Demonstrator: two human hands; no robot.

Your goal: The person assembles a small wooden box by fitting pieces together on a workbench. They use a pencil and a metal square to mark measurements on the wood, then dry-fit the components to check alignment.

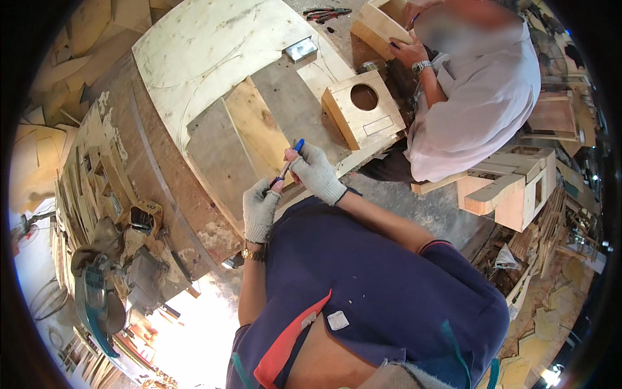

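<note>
Both hands wear pale knitted gloves with bare fingertips and meet over the workbench's near edge. A slim pen with a blue end slants between them. My left hand is closed round its lower, dark part. My right hand pinches it near the blue end. Just beyond my hands lies a tan wooden board on a grey panel. Right of that stands a plywood box with a round hole in its face.
A large pale plywood sheet covers the bench's far side. At right, a co-worker holds another wooden box. Pliers lie at the back. A teal circular saw stands at lower left; wooden cabinets stand at right.
</note>
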